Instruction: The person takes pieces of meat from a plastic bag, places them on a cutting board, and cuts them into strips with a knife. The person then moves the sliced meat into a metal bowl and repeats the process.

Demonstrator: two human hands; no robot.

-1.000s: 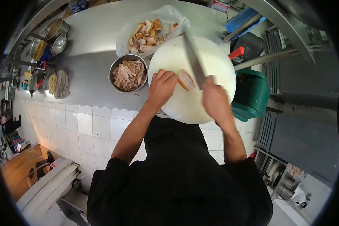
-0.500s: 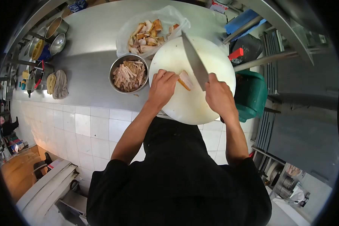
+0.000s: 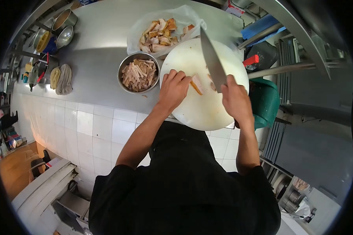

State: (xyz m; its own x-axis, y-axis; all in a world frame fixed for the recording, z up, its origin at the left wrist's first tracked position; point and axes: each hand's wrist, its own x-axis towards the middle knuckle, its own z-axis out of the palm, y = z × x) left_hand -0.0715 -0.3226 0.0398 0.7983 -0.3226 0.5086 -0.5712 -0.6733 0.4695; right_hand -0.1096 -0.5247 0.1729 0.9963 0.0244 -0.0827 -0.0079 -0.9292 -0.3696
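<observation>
My left hand [image 3: 173, 88] presses down on a slab of cooked pork [image 3: 196, 84] lying on the round white cutting board [image 3: 202, 111]. My right hand [image 3: 236, 101] grips the handle of a large cleaver [image 3: 213, 60], whose blade stands just right of the pork with a cut slice beside it. A steel bowl [image 3: 139, 73] full of sliced meat strips sits left of the board. Behind it, a clear plastic bag [image 3: 161, 29] holds several uncut pork pieces.
The steel counter [image 3: 98, 47] carries pots and bowls [image 3: 60, 29] at its far left and folded cloths [image 3: 62, 78] near the front edge. A green bin [image 3: 264, 102] stands right of the board, with a blue container [image 3: 259, 23] and rails behind it.
The cleaver has lifted and shifted slightly right, leaving a fresh slice beside the blade. My left hand still holds the pork, which looks narrower.
</observation>
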